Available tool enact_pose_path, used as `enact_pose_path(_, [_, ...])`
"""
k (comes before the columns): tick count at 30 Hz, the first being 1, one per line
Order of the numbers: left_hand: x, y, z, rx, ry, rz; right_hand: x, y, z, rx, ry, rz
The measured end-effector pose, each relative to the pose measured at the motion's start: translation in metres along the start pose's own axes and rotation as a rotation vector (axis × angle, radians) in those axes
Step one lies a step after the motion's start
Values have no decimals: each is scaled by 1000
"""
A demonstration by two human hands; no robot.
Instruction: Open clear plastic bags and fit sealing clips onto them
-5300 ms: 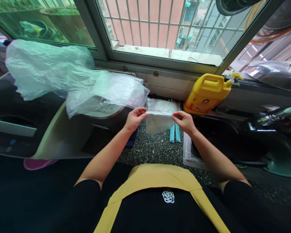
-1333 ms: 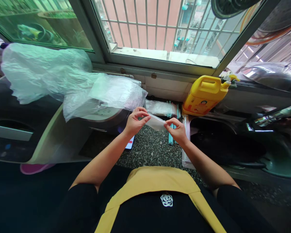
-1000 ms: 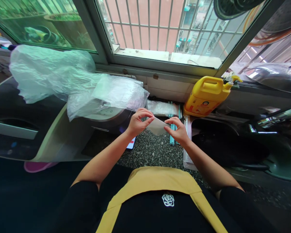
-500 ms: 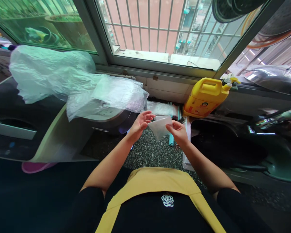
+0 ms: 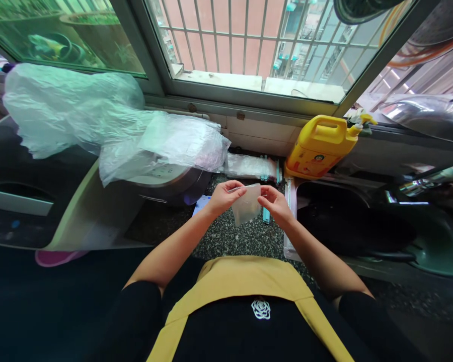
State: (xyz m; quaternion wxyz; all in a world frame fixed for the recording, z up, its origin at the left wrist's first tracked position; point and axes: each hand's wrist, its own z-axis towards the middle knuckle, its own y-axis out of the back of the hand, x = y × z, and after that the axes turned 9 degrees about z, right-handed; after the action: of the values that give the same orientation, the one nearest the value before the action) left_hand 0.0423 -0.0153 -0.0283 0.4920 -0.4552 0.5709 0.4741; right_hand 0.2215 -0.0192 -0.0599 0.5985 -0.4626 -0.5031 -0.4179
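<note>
A small translucent plastic bag (image 5: 246, 206) hangs between my two hands, above the speckled counter. My left hand (image 5: 225, 196) pinches its upper left corner between thumb and fingers. At the upper right edge, my right hand (image 5: 275, 203) is closed on the bag with thumb and forefinger. Beyond the hands lies a clear packet (image 5: 249, 166) of whitish contents, with thin teal strips (image 5: 277, 172) at its right end. Another teal strip (image 5: 266, 215) lies on the counter (image 5: 226, 236) just behind my right hand, partly covered.
A large crumpled plastic bag (image 5: 166, 138) covers a rounded appliance (image 5: 173, 188) on the left. To the right, a yellow jug (image 5: 317, 148) stands at the corner of the sink (image 5: 290, 201), which holds a dark pan (image 5: 347, 226). A barred window (image 5: 245, 95) runs along the back.
My left hand has closed from spread fingers to a pinch on the bag's left corner. The bag now hangs straighter between both hands, and the view has shifted slightly.
</note>
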Motion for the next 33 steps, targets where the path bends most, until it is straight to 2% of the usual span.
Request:
enact_pose_path(3, [-4, 1, -1, 88, 10, 51, 7, 1, 4, -35, 37, -44])
enact_pose_path(5, [-4, 1, -1, 106, 17, 54, 9, 0, 5, -57, 37, -65])
enact_pose_path(10, [9, -4, -3, 41, 124, -87, 8, -3, 2, -106, 34, -53])
enact_pose_path(14, [26, -8, -7, -35, 133, -200, 6, -4, 0, -144, 27, -46])
enact_pose_path(19, [45, -11, -16, 45, 208, -173, -1, -3, 1, -192, 30, -39])
enact_pose_path(22, [54, -15, -22, 27, 255, -166, -7, -2, 0, -210, 25, -53])
enact_pose_path(27, [62, -19, -27, -5, 304, -227, -16, 0, -7, -197, -32, -45])
enact_pose_path(33, [65, -15, -31, 63, 315, -213, -28, 3, -14, -151, -147, -31])
